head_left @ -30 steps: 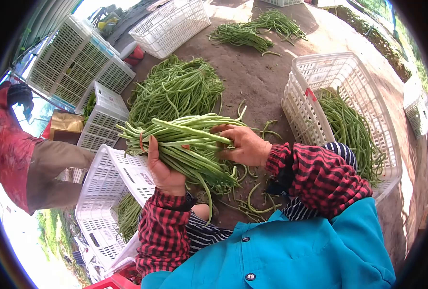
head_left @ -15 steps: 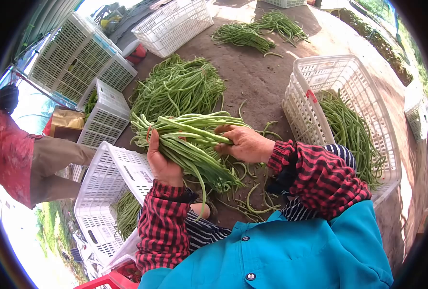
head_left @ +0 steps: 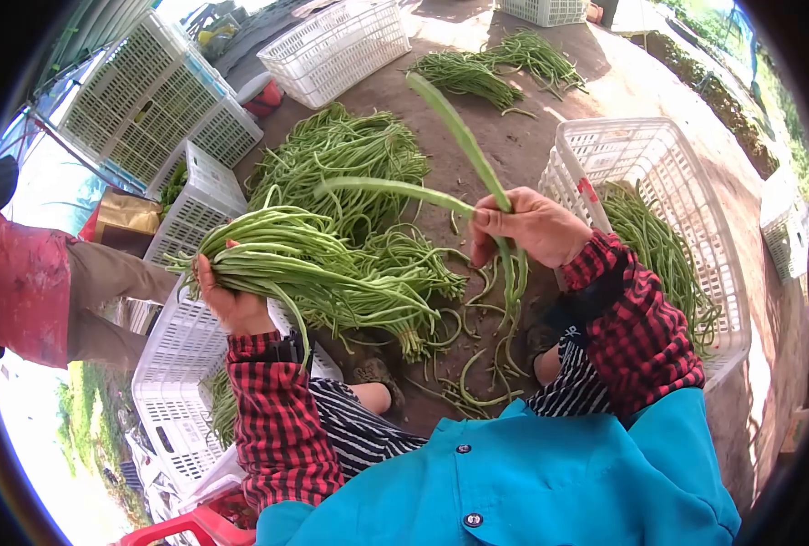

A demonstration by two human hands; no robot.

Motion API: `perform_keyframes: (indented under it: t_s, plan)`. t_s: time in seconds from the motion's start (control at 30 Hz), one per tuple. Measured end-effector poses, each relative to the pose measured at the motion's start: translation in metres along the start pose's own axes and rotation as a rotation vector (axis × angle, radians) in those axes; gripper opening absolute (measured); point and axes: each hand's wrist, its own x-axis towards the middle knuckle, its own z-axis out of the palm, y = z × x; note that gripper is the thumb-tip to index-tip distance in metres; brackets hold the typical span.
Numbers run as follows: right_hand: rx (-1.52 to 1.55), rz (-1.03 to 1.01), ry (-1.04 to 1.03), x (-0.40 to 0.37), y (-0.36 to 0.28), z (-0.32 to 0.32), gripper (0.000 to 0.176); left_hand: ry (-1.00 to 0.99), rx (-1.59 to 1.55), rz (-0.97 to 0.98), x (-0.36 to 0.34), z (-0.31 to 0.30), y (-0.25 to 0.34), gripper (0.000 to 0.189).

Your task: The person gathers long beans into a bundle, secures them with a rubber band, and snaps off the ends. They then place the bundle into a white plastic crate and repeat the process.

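My left hand (head_left: 236, 302) is wrapped round the end of a thick bunch of green long beans (head_left: 282, 255), which fans out to the right. Farther right, my right hand (head_left: 543, 227) pinches a few loose long beans (head_left: 464, 136) between thumb and fingers. Their upper ends point up and left, and their lower ends dangle under the hand. Below the bunch, more long beans (head_left: 395, 309) lie heaped on the ground before my feet. A large pile of long beans (head_left: 341, 155) lies just beyond.
A white crate (head_left: 741, 309) holding beans stands at my right, another white crate (head_left: 154, 364) at my left. More crates (head_left: 332, 59) stand behind. Bean bundles (head_left: 468, 77) lie farther off. Another person's legs (head_left: 104, 305) are at left. Red plastic (head_left: 195, 528) shows at bottom left.
My hands have moved apart. The left has carried the bunch leftward, and the right has drawn a few beans out of it, up and to the right.
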Motion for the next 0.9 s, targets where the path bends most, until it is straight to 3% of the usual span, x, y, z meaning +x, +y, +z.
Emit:
perform_keyframes:
  t_s: [0.1,0.17,0.27,0.33,0.37,0.4,0.5,0.53,0.57,0.6,0.7,0.77,0.8,0.87,0.9]
  plan:
    - [0.114,-0.032,0.049,-0.025,-0.048,-0.010,0.030,0.022,-0.005,0.004,0.002,-0.010,0.005,0.034]
    - [0.130,-0.300,0.084,-0.044,-0.073,-0.024,0.033,0.022,0.020,-0.011,0.002,-0.010,-0.003,0.034]
    - [0.036,-0.483,0.287,-0.084,-0.126,-0.044,0.037,0.118,0.030,-0.017,-0.001,-0.002,-0.013,0.034]
    - [-0.087,-0.566,0.429,-0.123,-0.168,-0.058,0.034,0.007,-0.031,-0.099,0.007,-0.017,-0.017,0.032]
    - [-0.088,-0.580,0.483,-0.143,-0.192,-0.062,0.028,0.043,-0.015,-0.098,0.004,-0.008,-0.024,0.030]
    - [-0.140,-0.589,0.501,-0.174,-0.214,-0.084,0.026,0.067,-0.007,-0.073,0.010,-0.013,-0.029,0.028]
    - [-0.282,-0.723,0.503,-0.228,-0.277,-0.064,0.023,0.076,0.021,-0.146,0.014,-0.013,-0.044,0.024]
    - [-0.343,-0.749,0.681,-0.239,-0.296,-0.049,0.025,0.052,0.029,-0.149,0.015,-0.013,-0.050,0.024]
    - [-0.528,-0.779,0.691,-0.260,-0.314,-0.058,0.027,0.057,0.012,-0.175,0.014,-0.009,-0.055,0.024]
    - [-0.646,-0.871,0.939,-0.266,-0.324,-0.047,0.030,0.063,-0.006,-0.201,0.014,-0.004,-0.059,0.024]
    - [-0.625,-0.882,0.906,-0.309,-0.363,-0.062,0.021,0.057,-0.014,-0.220,0.025,-0.010,-0.068,0.024]
    - [-0.836,-1.028,1.351,-0.314,-0.372,-0.057,0.019,0.066,-0.009,-0.218,0.030,-0.015,-0.075,0.023]
    - [-0.845,-1.023,1.360,-0.313,-0.369,-0.054,0.019,0.061,0.002,-0.239,0.030,-0.016,-0.077,0.023]
    - [-0.823,-1.161,1.714,-0.305,-0.366,-0.050,0.021,0.048,0.009,-0.262,0.030,-0.013,-0.081,0.023]
    - [-0.896,-0.901,1.384,-0.331,-0.369,-0.058,0.023,0.056,0.016,-0.248,0.027,-0.010,-0.081,0.023]
